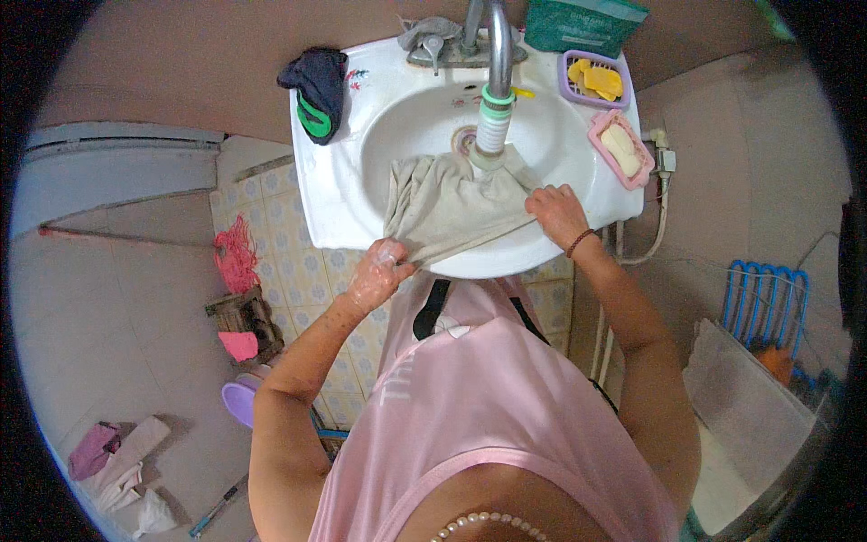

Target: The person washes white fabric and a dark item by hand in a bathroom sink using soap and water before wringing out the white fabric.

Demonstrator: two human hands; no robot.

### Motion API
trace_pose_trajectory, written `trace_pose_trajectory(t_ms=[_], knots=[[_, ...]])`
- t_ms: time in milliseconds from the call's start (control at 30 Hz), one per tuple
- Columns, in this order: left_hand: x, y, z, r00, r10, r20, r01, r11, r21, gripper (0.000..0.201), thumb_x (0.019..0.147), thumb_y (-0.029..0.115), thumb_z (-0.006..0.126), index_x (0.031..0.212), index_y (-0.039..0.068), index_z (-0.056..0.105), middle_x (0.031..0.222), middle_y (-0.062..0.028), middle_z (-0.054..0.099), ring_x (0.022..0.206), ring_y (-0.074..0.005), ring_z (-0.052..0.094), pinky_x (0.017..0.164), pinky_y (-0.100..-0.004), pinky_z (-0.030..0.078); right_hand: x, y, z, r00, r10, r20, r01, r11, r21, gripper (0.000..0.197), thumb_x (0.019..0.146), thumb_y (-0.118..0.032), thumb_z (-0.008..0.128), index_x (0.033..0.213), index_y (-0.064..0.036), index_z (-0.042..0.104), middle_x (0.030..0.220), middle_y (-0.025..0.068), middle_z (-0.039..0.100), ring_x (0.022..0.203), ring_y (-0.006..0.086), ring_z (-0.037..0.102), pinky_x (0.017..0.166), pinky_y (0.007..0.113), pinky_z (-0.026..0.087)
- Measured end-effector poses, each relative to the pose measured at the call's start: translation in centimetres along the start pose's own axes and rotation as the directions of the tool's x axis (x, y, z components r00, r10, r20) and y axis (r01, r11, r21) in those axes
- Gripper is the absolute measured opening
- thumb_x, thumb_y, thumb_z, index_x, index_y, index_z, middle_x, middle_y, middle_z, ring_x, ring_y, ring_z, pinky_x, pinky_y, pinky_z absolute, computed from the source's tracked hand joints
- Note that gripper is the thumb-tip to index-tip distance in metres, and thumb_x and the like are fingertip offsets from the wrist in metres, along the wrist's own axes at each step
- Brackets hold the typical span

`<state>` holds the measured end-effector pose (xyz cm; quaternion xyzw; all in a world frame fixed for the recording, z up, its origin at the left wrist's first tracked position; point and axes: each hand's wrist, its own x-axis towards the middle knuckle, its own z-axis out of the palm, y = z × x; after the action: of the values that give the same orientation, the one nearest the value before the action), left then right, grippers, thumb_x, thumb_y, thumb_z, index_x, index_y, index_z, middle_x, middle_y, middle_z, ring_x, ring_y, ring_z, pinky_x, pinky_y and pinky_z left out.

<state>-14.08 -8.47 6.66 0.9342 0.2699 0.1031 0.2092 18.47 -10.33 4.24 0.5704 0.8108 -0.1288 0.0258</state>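
A wet-looking light grey-beige cloth (456, 203) is stretched across the front of the white sink (330, 203), its far part down in the basin under the faucet (498, 59). My left hand (375, 274), with what looks like soap suds on the fingers, grips the cloth's near left corner at the rim. At its right edge, my right hand (558, 215) has closed on the fabric. The faucet's white and green nozzle (493, 126) ends just above the cloth. Whether water runs from it, I cannot tell.
On the right rim sit a pink soap dish (647, 169) with white soap and a purple dish (568, 93) with yellow pieces. A green pouch (582, 27) stands behind. A dark cloth (318, 90) hangs over the left rim. Blue hangers (768, 303) are at far right.
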Motion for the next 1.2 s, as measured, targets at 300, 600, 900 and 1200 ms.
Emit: trace_pose_trajectory(t_ms=[300, 600, 900, 1200], knots=[[-1.7, 0.1, 1.5, 0.999, 0.004, -0.036, -0.005, 0.999, -0.031, 0.008, 0.060, 0.009, 0.052, 0.069, 0.008, 0.053, 0.079, -0.0075, 0.045, 0.080, -0.0247, 0.046, 0.073, -0.0353, 0.039, -2.6, 0.7, -1.9, 0.982, 0.184, -0.042, -0.187, 0.979, -0.083, 0.013, 0.070, -0.011, 0.042, 0.077, -0.0126, 0.053, 0.071, 0.0043, 0.051, 0.072, 0.0209, 0.050, 0.063, 0.036, 0.033], [1.5, 0.3, 0.2, 0.987, -0.157, -0.023, 0.157, 0.987, 0.013, 0.030, 0.061, 0.003, 0.051, 0.091, 0.009, 0.054, 0.074, -0.0071, 0.052, 0.075, -0.0232, 0.051, 0.071, -0.0324, 0.039, -2.7, 1.9, -3.9, 0.860, 0.135, -0.492, 0.166, 0.837, 0.522, 0.018, 0.062, -0.007, 0.055, 0.079, -0.0051, 0.052, 0.066, 0.0076, 0.053, 0.067, 0.0220, 0.052, 0.073, 0.037, 0.037], [2.1, -0.7, -1.6, 0.996, -0.080, 0.035, 0.078, 0.996, 0.036, 0.029, 0.058, 0.005, 0.054, 0.087, 0.008, 0.055, 0.094, -0.0087, 0.050, 0.085, -0.0237, 0.048, 0.075, -0.0341, 0.038, -1.1, 1.2, -2.3, 0.964, 0.252, 0.082, -0.250, 0.762, 0.598, 0.024, 0.071, -0.025, 0.055, 0.076, -0.0018, 0.053, 0.072, 0.0139, 0.054, 0.069, 0.0272, 0.053, 0.063, 0.034, 0.041], [7.4, 1.3, -0.3, 0.835, -0.259, 0.485, 0.298, 0.954, -0.004, 0.040, 0.068, 0.027, 0.055, 0.103, 0.009, 0.046, 0.086, -0.0116, 0.054, 0.082, -0.0273, 0.051, 0.070, -0.0363, 0.041, 2.6, 0.3, -3.4, 0.749, 0.420, 0.512, -0.536, 0.839, 0.096, 0.055, 0.066, -0.014, 0.059, 0.115, -0.0079, 0.034, 0.089, 0.0189, 0.052, 0.088, 0.0317, 0.049, 0.075, 0.036, 0.040]])
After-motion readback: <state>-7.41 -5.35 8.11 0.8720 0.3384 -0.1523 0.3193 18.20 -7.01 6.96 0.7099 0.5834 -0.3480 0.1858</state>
